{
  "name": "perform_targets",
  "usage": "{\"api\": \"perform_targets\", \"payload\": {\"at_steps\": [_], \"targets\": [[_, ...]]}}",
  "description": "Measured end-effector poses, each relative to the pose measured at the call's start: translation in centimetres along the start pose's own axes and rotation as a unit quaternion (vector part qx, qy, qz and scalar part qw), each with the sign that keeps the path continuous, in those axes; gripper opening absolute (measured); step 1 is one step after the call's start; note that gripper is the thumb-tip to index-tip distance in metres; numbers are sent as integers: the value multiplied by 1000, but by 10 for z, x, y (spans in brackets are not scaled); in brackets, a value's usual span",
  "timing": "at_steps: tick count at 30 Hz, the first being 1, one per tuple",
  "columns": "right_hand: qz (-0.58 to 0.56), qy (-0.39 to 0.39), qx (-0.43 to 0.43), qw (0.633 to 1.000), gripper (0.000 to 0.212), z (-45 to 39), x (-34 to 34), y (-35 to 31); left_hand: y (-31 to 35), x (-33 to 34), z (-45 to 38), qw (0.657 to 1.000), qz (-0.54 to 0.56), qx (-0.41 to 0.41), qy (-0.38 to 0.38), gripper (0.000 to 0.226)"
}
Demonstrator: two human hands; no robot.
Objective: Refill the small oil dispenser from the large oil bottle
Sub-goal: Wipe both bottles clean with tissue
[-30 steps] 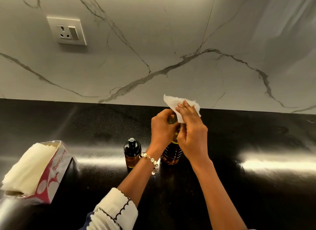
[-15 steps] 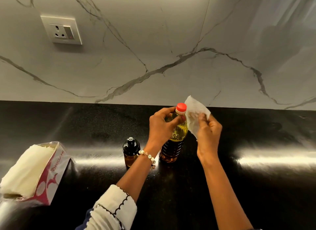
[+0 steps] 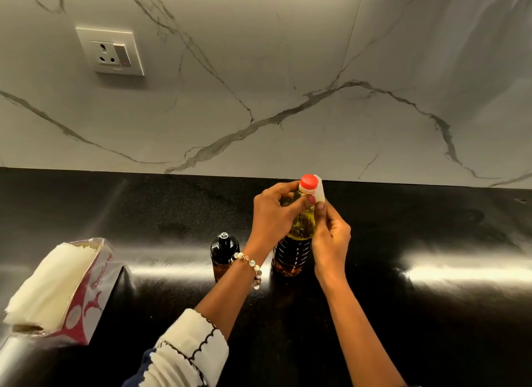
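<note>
The large oil bottle point(image 3: 293, 251) stands upright on the black counter point(image 3: 431, 314), with yellow oil inside and a red cap point(image 3: 309, 181) on top. My left hand point(image 3: 272, 214) grips its neck and shoulder. My right hand point(image 3: 331, 237) presses a folded white tissue point(image 3: 319, 191) against the right side of the neck, just under the cap. The small oil dispenser point(image 3: 224, 251), dark with a black top, stands to the left of the bottle, partly behind my left wrist and its bead bracelet.
An open pack of white tissues point(image 3: 57, 288) lies at the counter's left edge. A marble backsplash with a wall socket point(image 3: 110, 51) rises behind the counter. Bright reflections streak the counter on both sides.
The tissue went from covering the bottle top to uncovering the red cap. It is now folded small and pressed against the neck. My left hand kept hold of the bottle.
</note>
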State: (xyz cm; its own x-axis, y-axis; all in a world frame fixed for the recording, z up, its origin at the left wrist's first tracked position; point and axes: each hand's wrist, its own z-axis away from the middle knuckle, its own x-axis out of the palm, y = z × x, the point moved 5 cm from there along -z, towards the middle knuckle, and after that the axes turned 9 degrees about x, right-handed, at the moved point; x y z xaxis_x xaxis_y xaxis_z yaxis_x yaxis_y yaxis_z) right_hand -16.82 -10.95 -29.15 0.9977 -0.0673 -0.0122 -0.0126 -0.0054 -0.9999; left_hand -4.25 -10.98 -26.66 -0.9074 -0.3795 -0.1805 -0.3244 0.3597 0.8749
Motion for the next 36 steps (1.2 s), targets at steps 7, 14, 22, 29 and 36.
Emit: {"api": "perform_targets", "payload": {"at_steps": [7, 14, 22, 29, 36], "targets": [[41, 115, -117, 986, 27, 19, -8, -3, -2, 1, -2, 1000, 11, -7, -2, 41], [-13, 57, 6, 998, 25, -13, -1, 7, -3, -3, -5, 1000, 10, -11, 8, 40], [47, 67, -70, 994, 34, 19, 8, 0, -7, -5, -11, 1000, 7, -22, 15, 35], [112, 28, -41, 993, 34, -1, 6, 5, -12, -11, -12, 997, 51, -58, 18, 37], [142, 67, -133, 979, 36, 19, 15, -8, -8, -14, -12, 997, 59, -58, 7, 32]]}}
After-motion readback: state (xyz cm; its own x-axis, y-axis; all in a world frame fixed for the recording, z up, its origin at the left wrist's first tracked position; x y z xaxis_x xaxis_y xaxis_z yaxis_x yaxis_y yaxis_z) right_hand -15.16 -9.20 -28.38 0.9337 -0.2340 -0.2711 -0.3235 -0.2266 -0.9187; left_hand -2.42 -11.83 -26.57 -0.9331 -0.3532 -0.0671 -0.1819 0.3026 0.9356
